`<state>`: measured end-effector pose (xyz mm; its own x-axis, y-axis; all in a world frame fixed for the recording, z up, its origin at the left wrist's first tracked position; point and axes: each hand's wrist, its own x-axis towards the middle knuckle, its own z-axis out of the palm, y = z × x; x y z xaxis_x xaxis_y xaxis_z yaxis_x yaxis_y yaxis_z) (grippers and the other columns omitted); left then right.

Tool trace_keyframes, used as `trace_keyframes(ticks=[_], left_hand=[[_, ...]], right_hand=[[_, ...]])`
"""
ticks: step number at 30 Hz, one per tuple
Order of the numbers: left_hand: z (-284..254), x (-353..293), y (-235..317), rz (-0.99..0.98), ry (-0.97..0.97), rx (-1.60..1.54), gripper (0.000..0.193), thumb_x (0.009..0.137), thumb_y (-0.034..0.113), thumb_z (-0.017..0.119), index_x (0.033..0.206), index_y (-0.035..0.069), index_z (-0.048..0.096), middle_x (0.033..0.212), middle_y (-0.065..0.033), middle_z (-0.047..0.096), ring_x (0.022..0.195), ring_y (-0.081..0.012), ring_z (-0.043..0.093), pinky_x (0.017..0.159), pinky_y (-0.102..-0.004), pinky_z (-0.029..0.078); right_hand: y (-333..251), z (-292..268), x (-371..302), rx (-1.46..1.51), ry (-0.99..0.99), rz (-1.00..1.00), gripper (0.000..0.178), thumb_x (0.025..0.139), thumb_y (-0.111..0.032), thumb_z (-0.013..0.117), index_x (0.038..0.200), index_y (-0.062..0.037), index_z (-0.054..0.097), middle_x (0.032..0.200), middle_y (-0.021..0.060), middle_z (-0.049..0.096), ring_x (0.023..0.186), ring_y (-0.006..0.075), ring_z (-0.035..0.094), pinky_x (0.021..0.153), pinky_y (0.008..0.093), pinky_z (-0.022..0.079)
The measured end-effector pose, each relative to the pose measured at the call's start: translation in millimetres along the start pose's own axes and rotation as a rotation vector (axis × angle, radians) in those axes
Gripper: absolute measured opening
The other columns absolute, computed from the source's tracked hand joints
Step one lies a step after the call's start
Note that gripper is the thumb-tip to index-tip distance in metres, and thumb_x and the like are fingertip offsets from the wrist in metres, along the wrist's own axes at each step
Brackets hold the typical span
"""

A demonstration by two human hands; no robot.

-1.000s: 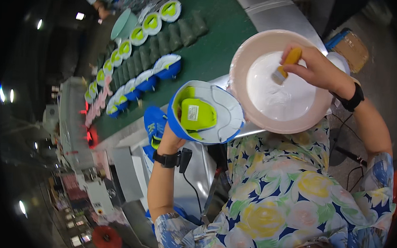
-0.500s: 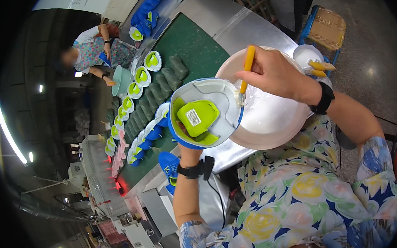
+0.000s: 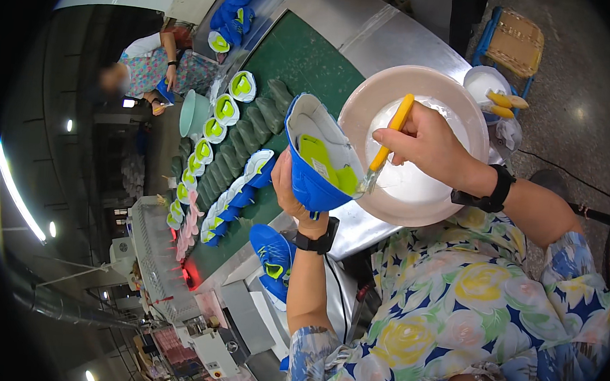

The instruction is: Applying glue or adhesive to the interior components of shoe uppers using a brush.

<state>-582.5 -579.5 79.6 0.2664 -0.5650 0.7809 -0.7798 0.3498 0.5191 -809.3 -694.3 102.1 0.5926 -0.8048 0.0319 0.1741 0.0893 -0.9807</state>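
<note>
My left hand [image 3: 294,193] grips a blue shoe upper [image 3: 318,177] from its left side, its pale underside and lime-green inner part facing up and right. Between the fingers of my right hand [image 3: 426,143] is a brush [image 3: 394,132] with a yellow handle, slanting down to the left. Its wet bristles touch or nearly touch the lower right edge of the upper. Just under my right hand stands a wide pinkish basin [image 3: 367,89] with white liquid inside. Further blue shoe uppers [image 3: 271,255] lie below my left wrist.
A green conveyor belt [image 3: 313,58] carries rows of dark green shoe lasts [image 3: 242,139], uppers [image 3: 226,109] and pink pieces [image 3: 188,229]. At right, a small tub [image 3: 485,81] holds yellow-handled brushes, near a stool [image 3: 515,41]. Across the belt, a co-worker [image 3: 160,66] handles a blue upper beside a mint bowl [image 3: 194,114].
My left hand has tilted the upper, so its blue outer side now shows. The brush has moved down to the upper's lower right edge. The co-worker's hands have come closer together.
</note>
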Motion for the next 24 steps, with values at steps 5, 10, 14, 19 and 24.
trace_keyframes(ticks=[5,10,14,19,24], left_hand=[[-16.4,8.3,-0.1,-0.440,-0.131,-0.067,0.041,0.089,0.009,0.065,0.129,0.003,0.054,0.119,-0.0146,0.062,0.108,-0.0258,0.062,0.096,-0.0394,0.049],[-25.8,-9.9,0.9,-1.348,-0.440,-1.375,0.042,0.099,0.029,0.052,0.134,0.006,0.051,0.127,-0.0119,0.060,0.115,-0.0237,0.060,0.097,-0.0393,0.051],[-9.0,-34.8,8.0,-1.488,-0.462,-1.563,0.048,0.101,0.040,0.045,0.137,0.009,0.047,0.132,-0.0112,0.057,0.118,-0.0244,0.058,0.098,-0.0396,0.050],[-9.5,-38.0,3.6,-1.372,-0.496,-1.476,0.052,0.099,0.043,0.048,0.139,0.010,0.045,0.134,-0.0117,0.055,0.120,-0.0253,0.057,0.099,-0.0425,0.050],[-18.3,-40.6,5.1,-1.245,-0.460,-1.384,0.056,0.097,0.045,0.050,0.141,0.010,0.043,0.136,-0.0122,0.054,0.122,-0.0262,0.056,0.101,-0.0454,0.049]], right_hand=[[-9.6,-8.6,6.4,0.148,-0.068,-0.164,0.025,0.090,-0.018,0.068,0.100,0.0019,0.055,0.084,0.0108,0.066,0.073,0.0127,0.065,0.066,0.0221,0.052],[-8.6,-27.0,19.2,-0.271,-0.115,-0.552,0.018,0.089,-0.013,0.068,0.102,-0.0045,0.058,0.091,0.0065,0.066,0.085,0.0142,0.065,0.074,0.0267,0.051],[-20.2,-11.6,17.1,-0.203,-0.269,-0.677,0.017,0.089,-0.012,0.068,0.100,-0.0053,0.058,0.089,0.0080,0.065,0.084,0.0212,0.066,0.074,0.0314,0.051],[-16.6,-3.4,25.1,-0.347,-0.400,-0.767,0.017,0.086,-0.010,0.068,0.095,-0.0048,0.055,0.091,0.0133,0.064,0.081,0.0326,0.064,0.070,0.0364,0.050],[-18.2,-23.8,27.1,-0.476,-0.407,-0.529,0.019,0.085,-0.013,0.067,0.091,-0.0035,0.051,0.075,0.0137,0.062,0.070,0.0348,0.063,0.060,0.0394,0.047]])
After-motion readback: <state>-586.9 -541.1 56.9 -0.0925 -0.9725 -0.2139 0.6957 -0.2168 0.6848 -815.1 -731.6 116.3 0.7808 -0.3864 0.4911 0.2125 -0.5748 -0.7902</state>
